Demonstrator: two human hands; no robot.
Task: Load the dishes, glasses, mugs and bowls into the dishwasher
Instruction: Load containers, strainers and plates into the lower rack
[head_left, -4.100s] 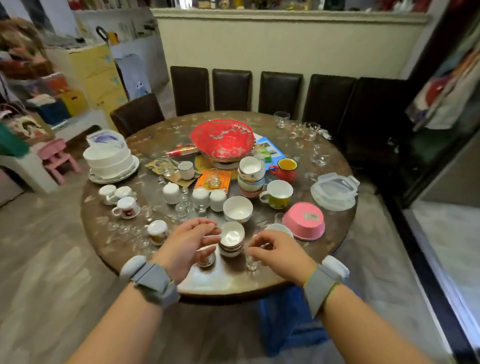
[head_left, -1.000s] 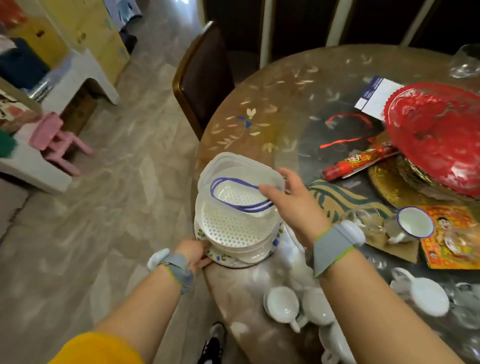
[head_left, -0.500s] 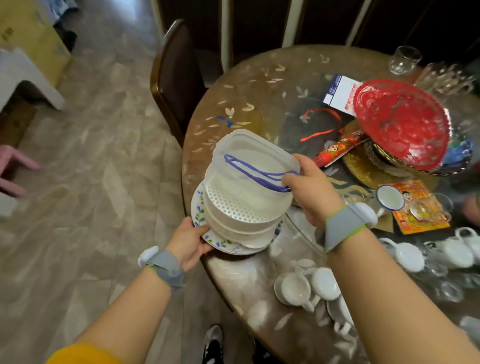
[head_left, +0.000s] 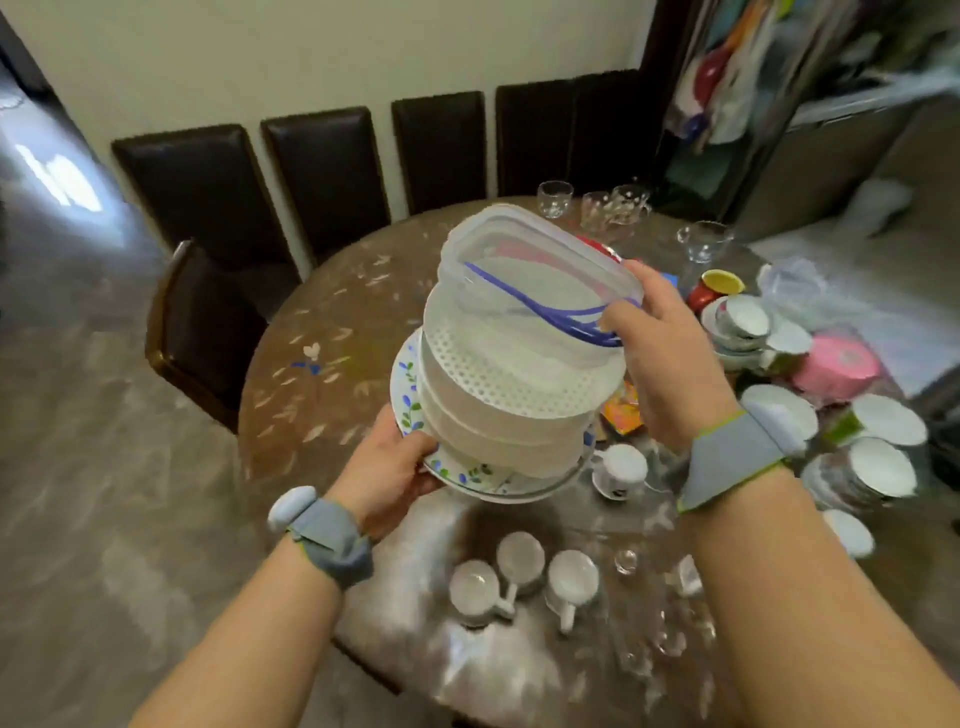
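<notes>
A tall stack hangs tilted above the round table (head_left: 322, 384): a floral plate (head_left: 410, 400) at the bottom, white perforated bowls (head_left: 509, 395) on it, and a clear plastic container (head_left: 540, 275) with a blue seal ring on top. My left hand (head_left: 384, 467) grips the plate's near rim from below. My right hand (head_left: 660, 338) holds the container's right edge, fingers curled on it. White mugs (head_left: 519, 571) stand on the table below the stack. No dishwasher is in view.
Bowls and cups (head_left: 878, 447), a pink bowl (head_left: 836, 364), a red mug (head_left: 711, 288) and glasses (head_left: 613, 205) crowd the table's right side. Dark chairs (head_left: 208, 332) stand at the left and along the far wall. Bare floor (head_left: 104, 467) lies to the left.
The stack has left the table and risen, now carried tilted in both hands. My view has swung up and to the right across the table.
</notes>
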